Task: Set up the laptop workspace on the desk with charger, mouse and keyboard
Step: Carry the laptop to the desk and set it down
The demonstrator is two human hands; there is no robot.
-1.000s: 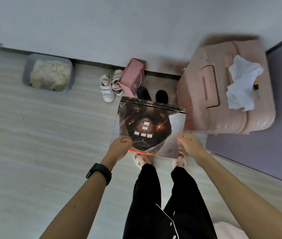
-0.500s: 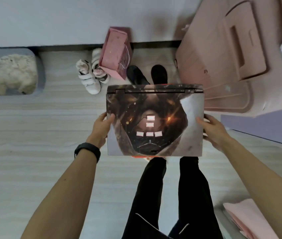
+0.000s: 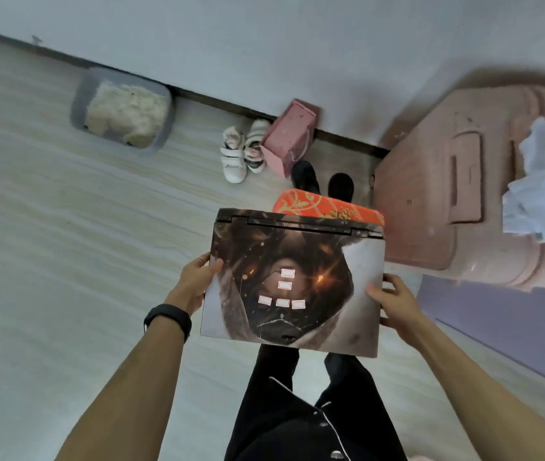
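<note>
Over the pale floor (image 3: 65, 261), just ahead of our legs, we hold the closed laptop (image 3: 294, 287) flat, lid up, hinge on the far side. Our left hand (image 3: 198, 284) grips its left edge, thumb on the lid; our right hand (image 3: 394, 304) grips the right edge likewise. We judge this the carrying step: no desk, charger, mouse or keyboard shows. Next we must find the desk and lay the laptop down level, avoiding the red patterned box (image 3: 327, 206) just beyond it.

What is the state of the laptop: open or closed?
Closed. The laptop shows only its decorated lid, flat on the base; left hand and right hand grip its sides.
</note>
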